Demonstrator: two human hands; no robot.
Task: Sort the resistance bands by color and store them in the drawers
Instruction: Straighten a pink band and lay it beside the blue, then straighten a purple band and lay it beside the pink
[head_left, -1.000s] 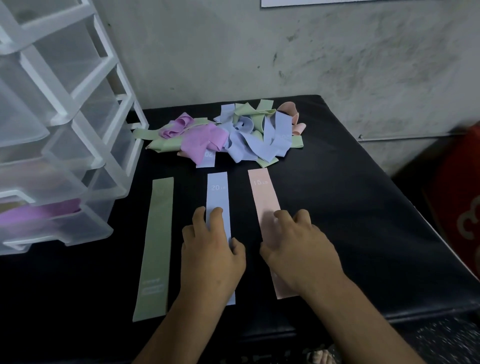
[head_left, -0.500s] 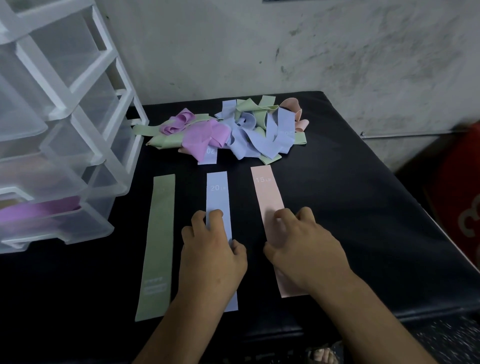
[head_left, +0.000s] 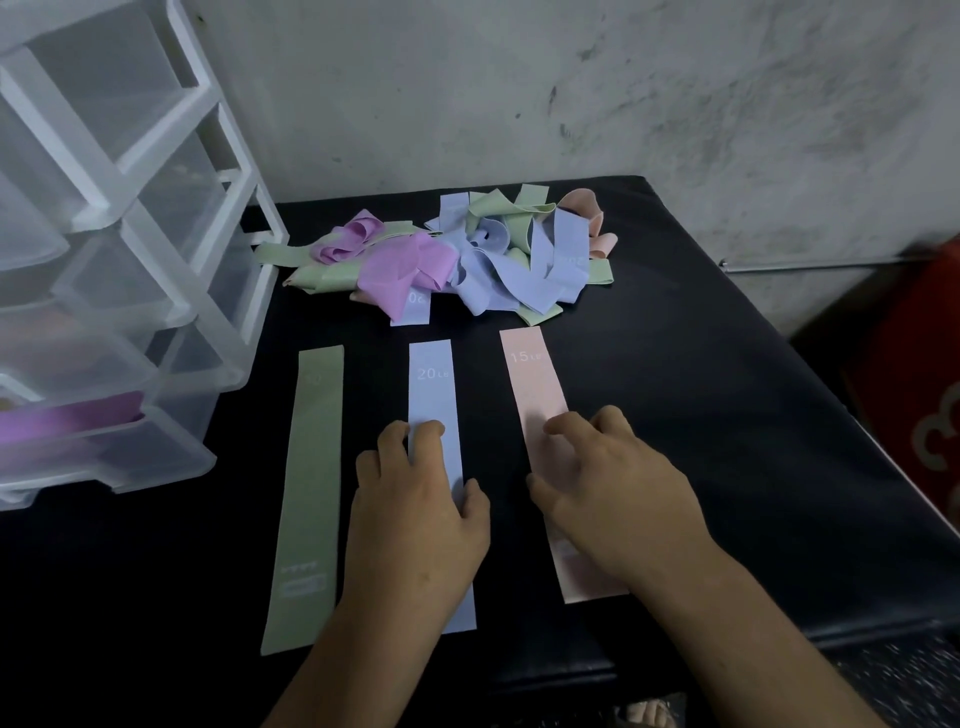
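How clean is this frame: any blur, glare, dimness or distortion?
Head view: dim, flat light, no glare; drawer unit skews from wide-angle distortion; print on the blue band and pink band reads sharp; red object at right edge is smeared.

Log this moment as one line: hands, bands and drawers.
left hand rests on blue band | right hand rests on pink band | green band flat, untouched | mixed pile behind | purple band in drawer

In the lower centre I see my left hand (head_left: 415, 512) resting on the blue band (head_left: 431, 387), my right hand (head_left: 615, 499) on the pink band (head_left: 535, 382); the green band (head_left: 311, 467) lies further left.
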